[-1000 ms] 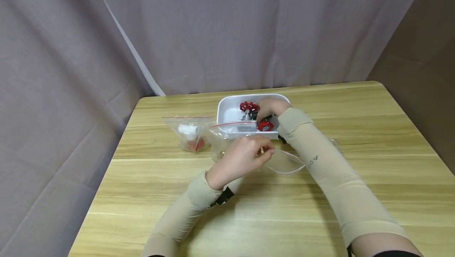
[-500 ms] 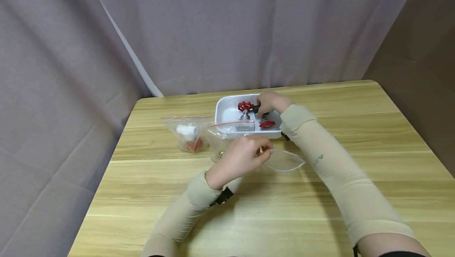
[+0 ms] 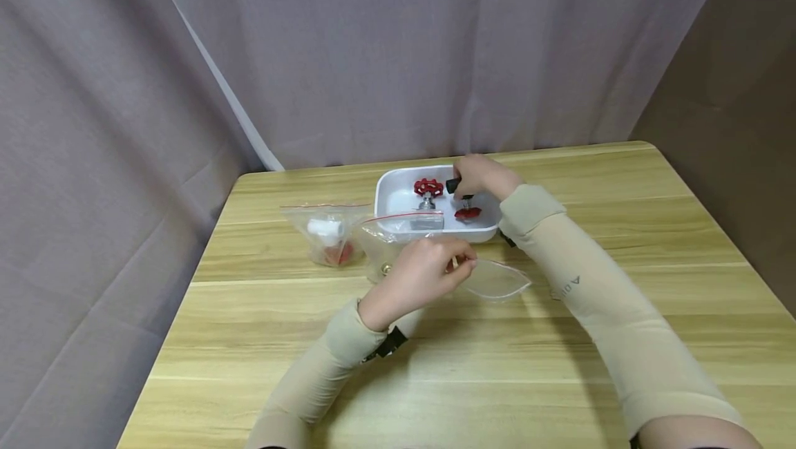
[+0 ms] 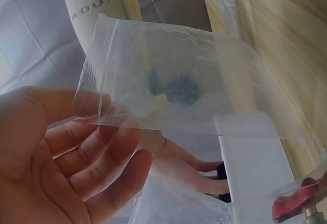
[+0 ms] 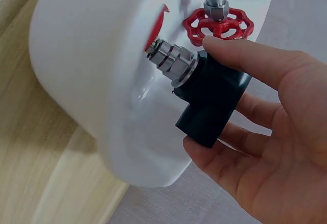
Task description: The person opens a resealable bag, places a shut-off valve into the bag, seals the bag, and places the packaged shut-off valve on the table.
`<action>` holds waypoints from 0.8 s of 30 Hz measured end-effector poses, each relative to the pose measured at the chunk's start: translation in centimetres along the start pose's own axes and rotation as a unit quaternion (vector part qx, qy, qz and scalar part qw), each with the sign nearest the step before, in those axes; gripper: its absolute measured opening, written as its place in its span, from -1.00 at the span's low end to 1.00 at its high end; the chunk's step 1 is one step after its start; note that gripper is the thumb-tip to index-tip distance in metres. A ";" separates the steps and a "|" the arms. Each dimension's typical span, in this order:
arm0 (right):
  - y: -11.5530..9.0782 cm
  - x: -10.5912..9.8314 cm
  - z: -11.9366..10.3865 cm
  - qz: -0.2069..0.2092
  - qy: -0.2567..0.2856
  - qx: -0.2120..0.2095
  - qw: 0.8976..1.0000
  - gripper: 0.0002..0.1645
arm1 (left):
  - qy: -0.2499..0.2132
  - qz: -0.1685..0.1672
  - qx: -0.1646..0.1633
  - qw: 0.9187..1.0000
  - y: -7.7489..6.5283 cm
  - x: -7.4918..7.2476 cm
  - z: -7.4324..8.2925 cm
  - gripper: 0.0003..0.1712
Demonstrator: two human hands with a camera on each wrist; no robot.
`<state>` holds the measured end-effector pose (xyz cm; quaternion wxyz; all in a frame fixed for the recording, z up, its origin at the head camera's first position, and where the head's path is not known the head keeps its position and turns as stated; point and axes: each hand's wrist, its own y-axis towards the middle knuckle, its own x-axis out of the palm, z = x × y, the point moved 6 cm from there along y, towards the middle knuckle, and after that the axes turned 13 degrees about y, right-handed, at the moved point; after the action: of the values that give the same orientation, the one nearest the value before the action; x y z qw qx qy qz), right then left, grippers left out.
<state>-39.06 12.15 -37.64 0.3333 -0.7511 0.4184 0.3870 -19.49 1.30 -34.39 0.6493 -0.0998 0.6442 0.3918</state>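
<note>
My right hand (image 3: 484, 176) holds a black-bodied valve (image 5: 214, 91) with a chrome stem over the white tray (image 5: 153, 170). Thumb and fingers pinch the black body in the right wrist view; its red handwheel (image 3: 468, 213) points down toward the tray. A second valve, its red handwheel (image 3: 428, 188) uppermost, stands inside the tray. Nearer the front, my left hand (image 3: 419, 273) pinches the edge of a clear zip bag (image 4: 179, 71) between thumb and index finger. The bag's mouth gapes to the right of that hand, and the other left fingers are loosely curled.
Left of the tray stands a zip bag with a white plastic fitting (image 3: 326, 230) and a red part. Another zip bag (image 3: 379, 245) with small brass-coloured pieces stands before the tray, partly behind my left hand. A curtain (image 3: 373, 55) hangs behind the table.
My right hand has risen slightly and shifted right, lifting the black valve, whose red handwheel has turned edge-on. The left hand keeps its pinch on the bag, almost still.
</note>
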 end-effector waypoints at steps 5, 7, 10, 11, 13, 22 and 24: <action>-0.8 0.2 0.0 0.008 -0.002 -0.016 1.000 -0.62 | 0.002 -0.002 0.001 1.000 0.1 0.1 0.0 -0.90; -1.1 0.3 -0.1 0.008 -0.004 -0.022 1.000 -0.61 | 0.001 -0.002 0.002 1.000 0.0 0.1 0.0 -0.90; -1.5 0.6 -0.3 -0.004 0.001 -0.025 1.000 -0.61 | -0.004 -0.004 0.004 1.000 0.0 0.1 -0.1 -0.90; -1.6 0.8 -0.4 -0.009 0.003 -0.029 1.000 -0.61 | -0.006 -0.004 0.004 1.000 -0.1 0.0 -0.1 -0.90; -1.6 1.2 -0.5 -0.021 0.004 -0.039 0.999 -0.65 | -0.007 -0.002 0.003 1.000 -0.1 0.0 -0.2 -0.90; -1.6 3.2 0.0 -0.059 -0.027 -0.050 0.997 -0.75 | -0.005 0.001 -0.003 1.000 -0.5 0.1 -0.4 -0.92; -1.6 3.4 0.0 -0.064 -0.025 -0.040 0.997 -0.72 | -0.005 0.002 -0.004 1.000 -0.6 0.1 -0.3 -0.92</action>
<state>-36.45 11.60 -40.32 0.3376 -0.7790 0.3455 0.3997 -19.41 0.73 -34.71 0.6509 -0.0990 0.6399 0.3963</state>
